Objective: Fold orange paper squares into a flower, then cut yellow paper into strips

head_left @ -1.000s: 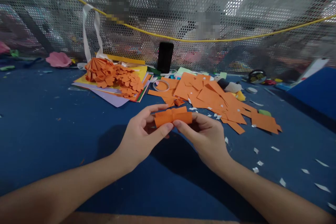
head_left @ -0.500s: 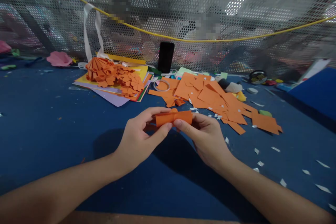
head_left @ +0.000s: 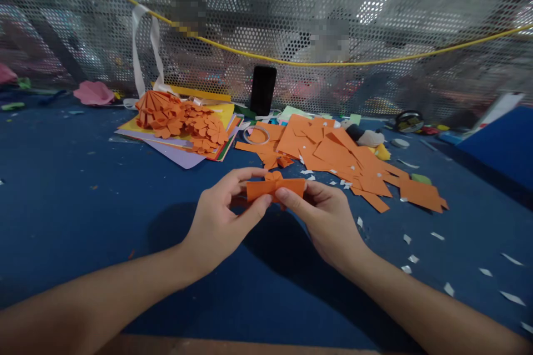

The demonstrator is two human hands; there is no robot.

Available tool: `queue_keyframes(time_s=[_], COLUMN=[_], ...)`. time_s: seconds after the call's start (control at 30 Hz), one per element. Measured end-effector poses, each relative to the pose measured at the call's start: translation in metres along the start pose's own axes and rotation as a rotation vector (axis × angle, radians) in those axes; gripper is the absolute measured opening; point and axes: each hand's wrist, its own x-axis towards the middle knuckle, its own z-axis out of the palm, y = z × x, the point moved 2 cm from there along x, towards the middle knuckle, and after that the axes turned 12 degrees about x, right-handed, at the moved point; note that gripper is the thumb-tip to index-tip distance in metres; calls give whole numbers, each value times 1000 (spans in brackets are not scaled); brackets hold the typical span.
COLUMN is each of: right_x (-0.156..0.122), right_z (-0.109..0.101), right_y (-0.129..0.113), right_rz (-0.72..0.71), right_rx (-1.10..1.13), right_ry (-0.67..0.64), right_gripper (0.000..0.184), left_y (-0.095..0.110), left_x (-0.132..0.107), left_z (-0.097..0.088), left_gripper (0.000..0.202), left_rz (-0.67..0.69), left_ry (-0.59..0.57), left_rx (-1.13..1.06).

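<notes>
Both hands hold a small folded orange paper piece (head_left: 275, 187) just above the blue table (head_left: 75, 194). My left hand (head_left: 220, 216) pinches its left end between thumb and fingers. My right hand (head_left: 327, 216) pinches its right end the same way. A little folded bump rises from the top middle of the piece. Beyond the hands lies a spread of orange paper offcuts (head_left: 333, 152).
A stack of coloured sheets topped with orange paper flowers (head_left: 183, 119) sits at the back left. A black phone (head_left: 262, 90) leans on the mesh fence (head_left: 375, 39). A tape ring (head_left: 255, 135), a pink paper flower (head_left: 94, 93) and white paper scraps (head_left: 447, 288) lie around.
The hands have risen very slightly and the orange piece has been pressed tighter, with a small fold now standing up at its top middle.
</notes>
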Motion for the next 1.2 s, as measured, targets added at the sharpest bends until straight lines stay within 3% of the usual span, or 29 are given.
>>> queue_keyframes(time_s=[0.3,0.67,0.8,1.03,1.2], right_x=[-1,-2,-1,-1,-1], right_z=[-2,-3,-2,-2,-2], right_y=[-6,-7,-7,-7,-7], right_rz=[-102,-104,-115,-108,-92], right_rx=[-175,-211,-229,-206,-194], right_ry=[-74,-79,-70,-106,-106], right_gripper=[14,13,15,16,15], left_y=[1,1,-1,-8,-8], left_x=[0,0,1,9,10], left_z=[0,-1,-1,1,0], left_gripper=[32,32,33,17,16], left_rz=[42,37,-8,-162,-174], left_ry=[-15,-29,-31,-130,-123], left_rx=[68,70,29,-134,-129])
